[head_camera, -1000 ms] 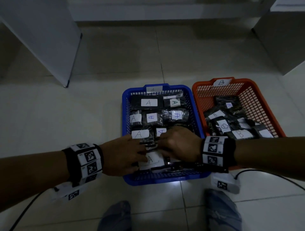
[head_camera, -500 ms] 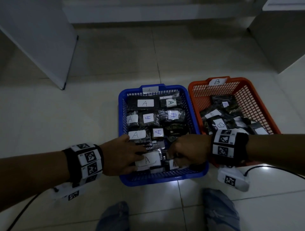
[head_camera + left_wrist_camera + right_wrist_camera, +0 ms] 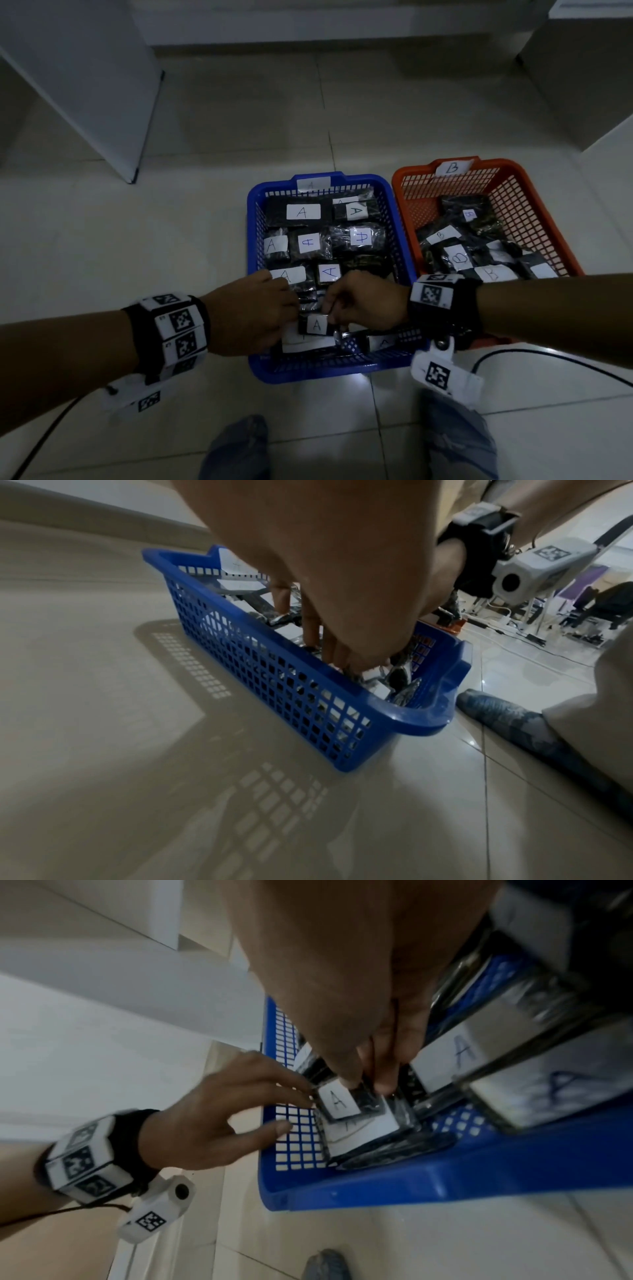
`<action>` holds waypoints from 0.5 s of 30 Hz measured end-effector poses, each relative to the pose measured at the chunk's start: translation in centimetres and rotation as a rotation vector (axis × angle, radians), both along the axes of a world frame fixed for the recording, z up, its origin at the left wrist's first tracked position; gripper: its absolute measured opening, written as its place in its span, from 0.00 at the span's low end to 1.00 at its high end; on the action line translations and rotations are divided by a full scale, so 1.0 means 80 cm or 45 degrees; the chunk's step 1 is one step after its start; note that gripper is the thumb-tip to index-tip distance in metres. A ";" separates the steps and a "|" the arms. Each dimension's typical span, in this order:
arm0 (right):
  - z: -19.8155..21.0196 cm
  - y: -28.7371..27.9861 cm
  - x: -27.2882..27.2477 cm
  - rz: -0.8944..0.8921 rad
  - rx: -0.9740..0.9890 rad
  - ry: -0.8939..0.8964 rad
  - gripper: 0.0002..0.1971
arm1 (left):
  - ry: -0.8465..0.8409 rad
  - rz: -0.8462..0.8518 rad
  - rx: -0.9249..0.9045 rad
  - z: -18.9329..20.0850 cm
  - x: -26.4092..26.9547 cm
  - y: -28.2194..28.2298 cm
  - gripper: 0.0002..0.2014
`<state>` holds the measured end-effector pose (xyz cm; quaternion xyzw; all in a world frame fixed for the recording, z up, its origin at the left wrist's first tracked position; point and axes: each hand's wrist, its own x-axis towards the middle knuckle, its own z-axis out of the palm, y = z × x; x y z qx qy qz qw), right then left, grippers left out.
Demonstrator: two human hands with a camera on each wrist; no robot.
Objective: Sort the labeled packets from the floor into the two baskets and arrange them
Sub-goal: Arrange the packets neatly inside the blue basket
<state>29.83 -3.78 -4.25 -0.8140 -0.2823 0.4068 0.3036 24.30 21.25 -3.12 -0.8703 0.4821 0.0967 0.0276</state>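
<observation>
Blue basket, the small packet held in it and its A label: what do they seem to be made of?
Blue basket: moulded plastic, judging by its grid walls and glossy rim. Small packet: dark contents in clear, shiny film that crinkles and glints, probably plastic wrap. A label: matte white, handwritten, likely paper.

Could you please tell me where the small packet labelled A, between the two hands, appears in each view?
Head: small A packet, low centre, between the hands.
Left wrist: not visible; hidden behind the left hand.
Right wrist: centre, under the right hand's fingertips.
Shared landmark: blue basket.
</observation>
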 end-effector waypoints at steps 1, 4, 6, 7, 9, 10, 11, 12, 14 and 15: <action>-0.002 0.006 0.000 -0.033 0.004 -0.002 0.03 | -0.036 0.018 -0.043 0.003 0.001 0.000 0.09; -0.004 0.024 0.001 -0.107 -0.005 -0.007 0.05 | -0.087 0.101 -0.159 0.009 0.003 0.003 0.04; -0.002 0.034 0.000 -0.172 -0.001 0.020 0.06 | -0.055 0.095 -0.166 0.009 0.004 0.004 0.06; -0.002 0.038 -0.001 -0.195 -0.011 0.028 0.07 | -0.013 0.066 -0.162 0.008 0.003 0.006 0.07; 0.003 0.039 0.002 -0.178 -0.037 0.031 0.07 | 0.072 -0.031 -0.139 0.002 0.002 0.007 0.09; 0.008 0.035 0.007 -0.145 -0.047 0.028 0.07 | 0.094 -0.080 -0.114 -0.001 0.001 0.007 0.11; 0.015 0.029 0.013 -0.072 -0.091 -0.007 0.05 | 0.102 -0.115 -0.093 -0.006 0.000 0.006 0.12; 0.024 0.019 0.022 0.049 -0.175 -0.066 0.03 | 0.103 -0.131 -0.080 -0.011 -0.001 0.006 0.13; 0.043 -0.002 0.035 0.373 -0.437 -0.186 0.09 | 0.092 -0.111 -0.059 -0.018 -0.004 0.005 0.13; 0.049 -0.012 0.038 0.543 -0.558 -0.249 0.13 | 0.082 -0.088 -0.054 -0.020 -0.005 0.006 0.12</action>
